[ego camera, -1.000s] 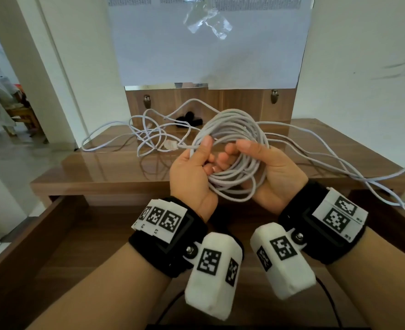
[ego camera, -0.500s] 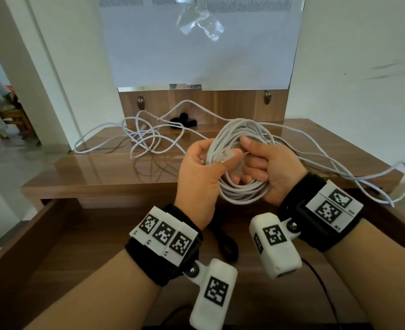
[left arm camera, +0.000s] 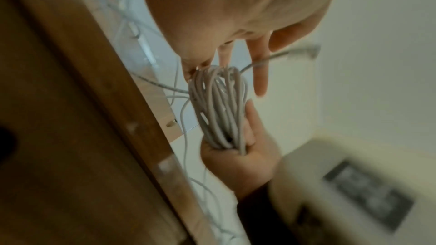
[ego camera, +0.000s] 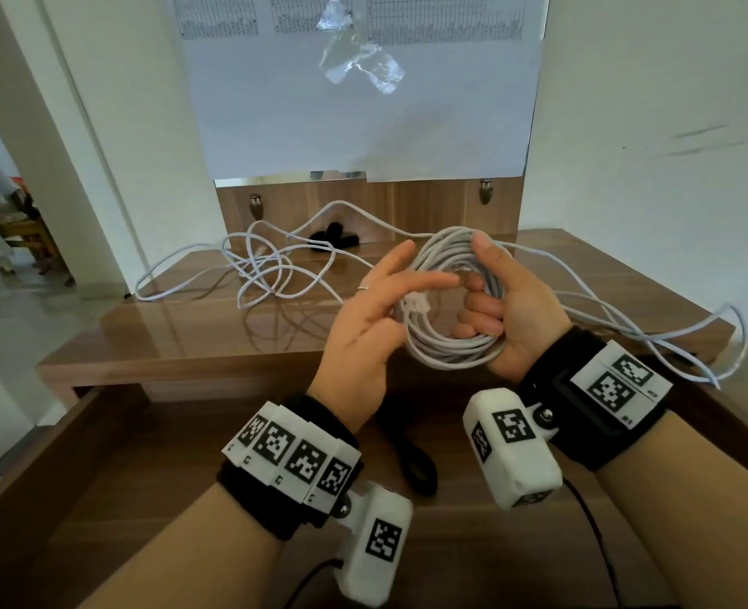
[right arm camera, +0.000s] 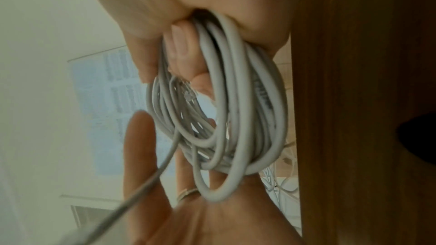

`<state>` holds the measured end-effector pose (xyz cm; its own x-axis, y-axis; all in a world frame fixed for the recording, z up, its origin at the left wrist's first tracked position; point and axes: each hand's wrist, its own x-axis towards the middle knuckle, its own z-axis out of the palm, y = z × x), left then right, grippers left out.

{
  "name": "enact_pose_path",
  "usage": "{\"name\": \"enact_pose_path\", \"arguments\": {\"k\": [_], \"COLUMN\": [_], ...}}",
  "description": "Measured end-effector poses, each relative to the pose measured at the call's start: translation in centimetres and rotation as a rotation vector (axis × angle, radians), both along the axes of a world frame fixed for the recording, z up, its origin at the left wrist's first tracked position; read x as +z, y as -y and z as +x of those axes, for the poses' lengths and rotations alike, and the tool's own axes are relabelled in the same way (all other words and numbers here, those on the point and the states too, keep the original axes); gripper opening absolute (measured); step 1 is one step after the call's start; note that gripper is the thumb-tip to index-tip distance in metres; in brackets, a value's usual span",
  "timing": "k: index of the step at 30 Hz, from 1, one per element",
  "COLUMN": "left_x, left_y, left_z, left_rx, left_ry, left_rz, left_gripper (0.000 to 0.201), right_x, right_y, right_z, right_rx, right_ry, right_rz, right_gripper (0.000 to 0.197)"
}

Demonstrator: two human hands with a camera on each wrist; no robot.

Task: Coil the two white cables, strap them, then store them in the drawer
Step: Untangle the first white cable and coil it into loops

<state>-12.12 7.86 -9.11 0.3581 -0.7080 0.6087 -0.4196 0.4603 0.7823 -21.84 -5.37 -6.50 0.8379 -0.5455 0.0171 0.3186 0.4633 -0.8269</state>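
My right hand (ego camera: pixel 490 292) grips a coil of white cable (ego camera: pixel 446 345), thumb on top and fingers curled through the loops. The coil's clear plug (ego camera: pixel 416 305) sticks out on its left side. My left hand (ego camera: pixel 407 279) is beside the coil with its fingers (ego camera: pixel 433 281) straight and spread, holding nothing. In the right wrist view the coil (right arm camera: pixel 224 118) hangs from my curled fingers in front of the spread left hand (right arm camera: pixel 146 156). The left wrist view shows the coil (left arm camera: pixel 219 107) edge-on. A second white cable (ego camera: pixel 266 265) lies tangled on the table top.
The wooden table (ego camera: pixel 187 327) stands against the wall. Long cable loops (ego camera: pixel 670 340) trail over its right edge. Black straps (ego camera: pixel 334 239) lie at the back of the table. Below my hands is the open drawer (ego camera: pixel 99 476), with another black strap (ego camera: pixel 411 454) inside.
My left hand, which pinched the cable end against the coil, has let go and spread its fingers. The right hand keeps its grip on the coil.
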Motion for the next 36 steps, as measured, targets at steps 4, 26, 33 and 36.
{"name": "enact_pose_path", "arguments": {"k": [4, 26, 33, 36], "left_x": [0.1, 0.6, 1.3, 2.0], "left_y": [0.0, -0.2, -0.5, -0.7], "left_z": [0.0, 0.0, 0.0, 0.6], "left_rx": [0.064, -0.287, -0.413, -0.318], "left_ry": [-0.082, -0.596, -0.807, -0.779], "left_rz": [-0.002, 0.247, 0.019, 0.046], "left_gripper": [0.028, 0.011, 0.023, 0.023], "right_x": [0.0, 0.3, -0.9, -1.4], "right_y": [0.1, -0.8, -1.0, -1.0], "right_z": [0.0, -0.1, 0.8, 1.0], "right_rx": [0.042, 0.239, 0.303, 0.275], "right_ry": [0.008, 0.068, 0.165, 0.119], "right_rz": [0.034, -0.108, -0.034, -0.117], "right_gripper": [0.045, 0.042, 0.043, 0.040]}}
